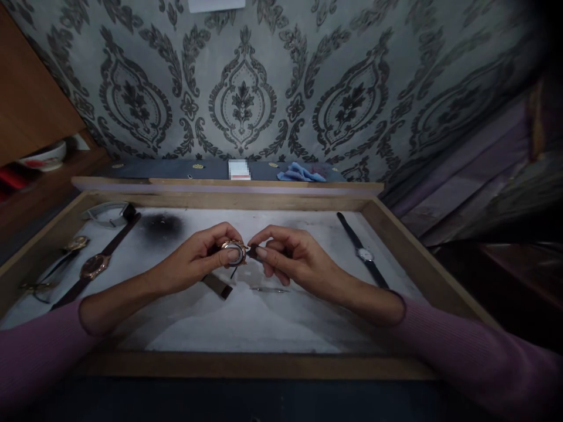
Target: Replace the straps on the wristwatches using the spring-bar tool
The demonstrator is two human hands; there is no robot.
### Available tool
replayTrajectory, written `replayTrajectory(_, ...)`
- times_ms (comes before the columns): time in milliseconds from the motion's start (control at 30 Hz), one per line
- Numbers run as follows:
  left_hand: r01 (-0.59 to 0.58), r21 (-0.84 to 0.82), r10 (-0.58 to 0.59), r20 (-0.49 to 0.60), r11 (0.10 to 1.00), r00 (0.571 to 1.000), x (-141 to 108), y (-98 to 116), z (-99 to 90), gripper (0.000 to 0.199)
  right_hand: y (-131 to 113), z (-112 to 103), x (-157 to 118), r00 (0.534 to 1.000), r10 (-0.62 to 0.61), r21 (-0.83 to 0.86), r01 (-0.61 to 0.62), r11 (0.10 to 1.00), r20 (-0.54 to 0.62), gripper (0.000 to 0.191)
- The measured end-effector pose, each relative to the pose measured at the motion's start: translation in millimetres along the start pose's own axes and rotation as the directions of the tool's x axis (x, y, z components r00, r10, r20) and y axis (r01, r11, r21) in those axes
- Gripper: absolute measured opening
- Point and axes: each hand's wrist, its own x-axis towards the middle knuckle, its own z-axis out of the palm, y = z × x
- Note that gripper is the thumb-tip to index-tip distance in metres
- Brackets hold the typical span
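Between thumb and fingers, my left hand (pixel 204 258) grips a round gold-rimmed watch case (pixel 238 245). Close beside it, my right hand (pixel 292 255) pinches the end of a dark watch strap (pixel 252 252) at the case's right edge; whether the two are joined I cannot tell. A brown strap piece (pixel 219 287) lies beneath my left hand on the white sheet (pixel 237 328). Under my right hand rests a thin metal tool (pixel 269 289), its exact kind too small to make out.
A wooden-rimmed tray (pixel 272 364) surrounds the work. At its left lie a brown-strapped watch (pixel 94 267), a grey strap (pixel 108 214) and a small gold watch (pixel 78 243). On the right is a dark-strapped watch (pixel 365 254). Behind the rim sits a blue cloth (pixel 299 172).
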Motion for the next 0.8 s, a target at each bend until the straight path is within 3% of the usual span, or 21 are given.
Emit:
replayTrajectory(467,-0.008,0.089,0.011,-0.041,0.996,0.999,-2.2,1.1,-1.0,0.019,0.2,0.8,-2.9,0.997,-0.077,-0.081,0.077,0.994,0.006,0.021)
replayTrajectory(800,-0.048,0.221,0.06,-0.049,0.974,0.997,-4.3,2.1,-1.6,0.022,-2.9,1.8,-3.4,0.998,-0.063,-0.076,0.063,0.995,-0.001,0.022)
